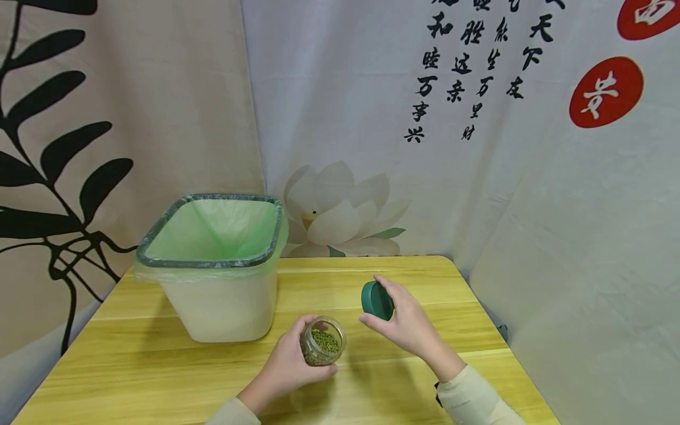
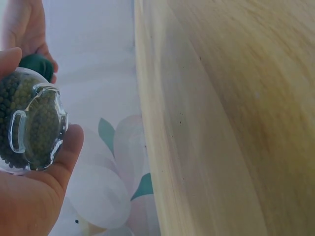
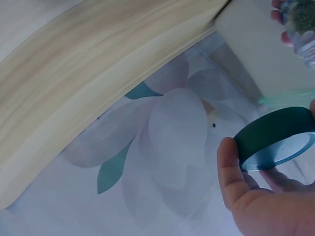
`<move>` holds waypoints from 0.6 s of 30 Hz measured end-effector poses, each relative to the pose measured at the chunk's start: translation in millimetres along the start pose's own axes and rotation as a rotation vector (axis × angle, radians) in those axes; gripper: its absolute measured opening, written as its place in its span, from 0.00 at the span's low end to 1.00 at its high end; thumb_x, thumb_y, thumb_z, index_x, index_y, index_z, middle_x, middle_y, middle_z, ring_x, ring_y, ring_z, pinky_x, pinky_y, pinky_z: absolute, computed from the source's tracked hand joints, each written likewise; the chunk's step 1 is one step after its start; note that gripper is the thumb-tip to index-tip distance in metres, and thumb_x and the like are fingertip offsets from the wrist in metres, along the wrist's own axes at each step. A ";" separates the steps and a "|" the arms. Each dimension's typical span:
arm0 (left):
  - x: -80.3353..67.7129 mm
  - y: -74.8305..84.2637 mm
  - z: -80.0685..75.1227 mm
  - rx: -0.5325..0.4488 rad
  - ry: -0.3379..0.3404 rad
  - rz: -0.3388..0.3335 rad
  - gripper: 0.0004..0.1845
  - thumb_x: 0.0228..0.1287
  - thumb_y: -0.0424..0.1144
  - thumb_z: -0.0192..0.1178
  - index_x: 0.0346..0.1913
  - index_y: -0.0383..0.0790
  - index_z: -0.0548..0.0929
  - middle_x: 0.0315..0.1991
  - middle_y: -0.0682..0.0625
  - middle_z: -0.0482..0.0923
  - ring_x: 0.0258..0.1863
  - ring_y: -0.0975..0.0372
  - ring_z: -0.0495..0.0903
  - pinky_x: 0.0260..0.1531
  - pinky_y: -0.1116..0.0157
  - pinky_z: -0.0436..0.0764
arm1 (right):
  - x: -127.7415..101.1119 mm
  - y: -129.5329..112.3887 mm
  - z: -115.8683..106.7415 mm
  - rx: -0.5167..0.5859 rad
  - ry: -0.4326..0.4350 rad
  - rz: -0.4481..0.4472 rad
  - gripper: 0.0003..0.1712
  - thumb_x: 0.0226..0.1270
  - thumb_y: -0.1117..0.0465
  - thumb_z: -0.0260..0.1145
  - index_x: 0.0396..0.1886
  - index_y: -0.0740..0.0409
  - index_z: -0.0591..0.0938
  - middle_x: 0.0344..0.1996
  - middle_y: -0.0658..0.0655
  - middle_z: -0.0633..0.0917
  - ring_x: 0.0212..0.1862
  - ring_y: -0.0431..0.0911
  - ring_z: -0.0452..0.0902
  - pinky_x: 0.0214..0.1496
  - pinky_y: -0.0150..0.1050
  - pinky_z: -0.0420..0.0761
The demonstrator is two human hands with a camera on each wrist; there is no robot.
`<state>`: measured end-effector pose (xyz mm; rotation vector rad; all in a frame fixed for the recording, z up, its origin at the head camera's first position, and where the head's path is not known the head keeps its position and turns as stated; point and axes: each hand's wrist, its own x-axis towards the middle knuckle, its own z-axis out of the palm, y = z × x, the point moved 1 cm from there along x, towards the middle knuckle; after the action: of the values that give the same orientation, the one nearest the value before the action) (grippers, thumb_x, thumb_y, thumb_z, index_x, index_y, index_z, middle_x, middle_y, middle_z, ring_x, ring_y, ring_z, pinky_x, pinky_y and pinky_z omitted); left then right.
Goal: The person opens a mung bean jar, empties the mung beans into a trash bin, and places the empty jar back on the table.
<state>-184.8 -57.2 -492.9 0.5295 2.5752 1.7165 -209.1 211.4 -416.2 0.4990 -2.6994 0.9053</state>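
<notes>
Head view: above a pale wooden worktop, the left hand wraps its fingers around an uncapped glass jar of small green beans, just right of a white bin lined with a green bag; the right hand holds the dark green lid between thumb and fingers, further right of the bin and near the jar. Black Chinese calligraphy and red seals mark the backdrop behind the bin, too small to read surely. Left wrist view: the jar rests in the left hand, its beans showing through the clear base. Right wrist view: the right hand pinches the lid, below the bin.
</notes>
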 end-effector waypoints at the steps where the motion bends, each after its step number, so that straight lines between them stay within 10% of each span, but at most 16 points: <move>1: 0.0 0.5 0.1 0.003 0.004 0.000 0.52 0.40 0.48 0.89 0.70 0.47 0.73 0.59 0.46 0.85 0.56 0.59 0.84 0.57 0.63 0.84 | 0.9 2.3 -0.7 -0.009 0.004 0.003 0.52 0.64 0.36 0.78 0.82 0.50 0.70 0.74 0.62 0.78 0.71 0.60 0.78 0.65 0.58 0.84; 18: -2.9 0.8 1.9 0.015 0.025 0.011 0.51 0.38 0.49 0.90 0.68 0.50 0.74 0.58 0.47 0.86 0.56 0.59 0.85 0.56 0.64 0.83 | 8.3 43.6 -9.8 -0.089 -0.008 0.154 0.54 0.66 0.35 0.75 0.84 0.52 0.66 0.75 0.68 0.75 0.70 0.64 0.76 0.64 0.62 0.84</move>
<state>-181.4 -56.0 -493.5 0.5271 2.6097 1.7195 -232.7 248.0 -429.0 0.2802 -2.8019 0.8171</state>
